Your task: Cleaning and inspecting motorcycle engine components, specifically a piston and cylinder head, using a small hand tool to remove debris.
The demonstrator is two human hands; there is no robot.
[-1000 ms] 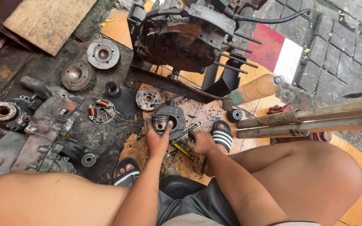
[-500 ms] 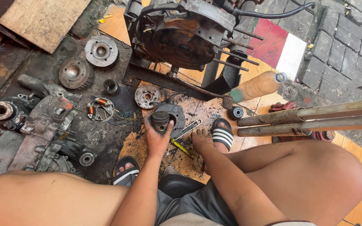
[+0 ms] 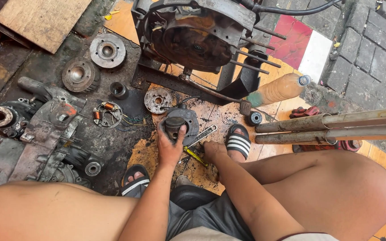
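Gripping a dark metal cylinder [image 3: 175, 126], the left hand [image 3: 169, 147] is closed around it; the right hand [image 3: 214, 151] rests knuckled on the floor [image 3: 112, 138], grip unclear.

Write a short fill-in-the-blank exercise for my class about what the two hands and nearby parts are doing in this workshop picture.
1. The left hand grips a dark round ____ part.
2. The right hand rests on the ____, near a yellow-handled screwdriver.
3. The plastic bottle lies on its ____.
4. Two long metal ____ lie to the right.

Missing words: metal; ground; side; tubes
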